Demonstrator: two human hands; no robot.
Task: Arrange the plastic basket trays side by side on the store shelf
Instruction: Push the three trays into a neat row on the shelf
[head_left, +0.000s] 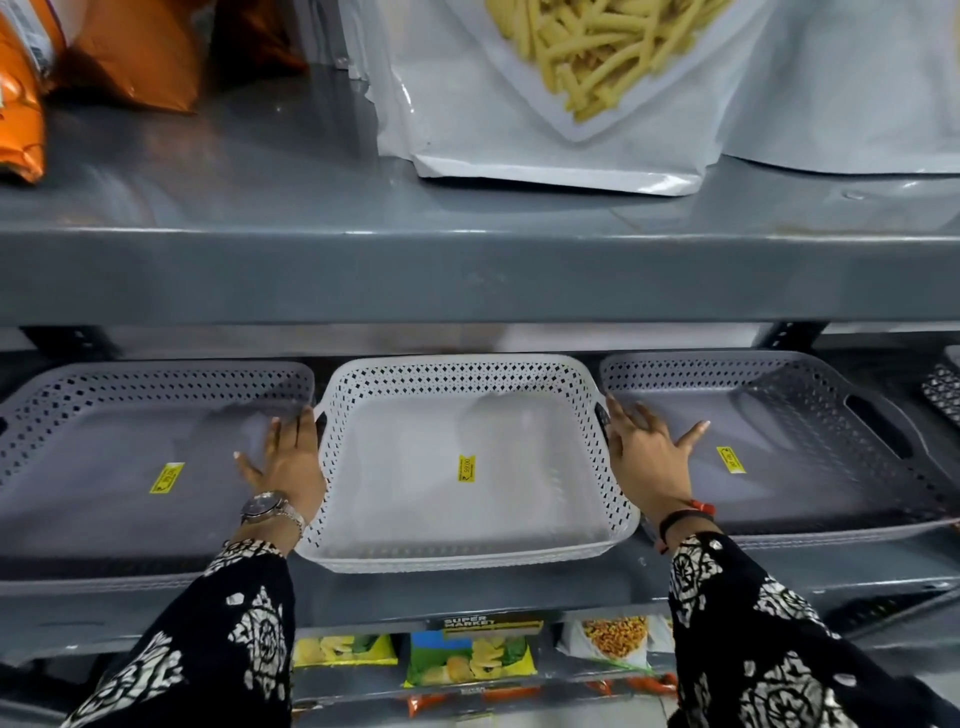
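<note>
My sleeves (218, 639) are showing black with white motifs. At twelve o'clock a white tray (462, 558) is sitting between two grey trays (62, 395) (all lattice-punched, each wearing a yellow sticker (466, 467)).

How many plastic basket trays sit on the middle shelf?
3: a grey tray on the left, a white tray in the centre, a grey tray on the right. A dark object at the far right edge is unclear.

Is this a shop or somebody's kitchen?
Most likely a shop. The perforated white plastic basket tray carries a yellow price sticker, sealed snack packets fill the grey metal shelf below, and a small black sign reads "Super Market".
</note>
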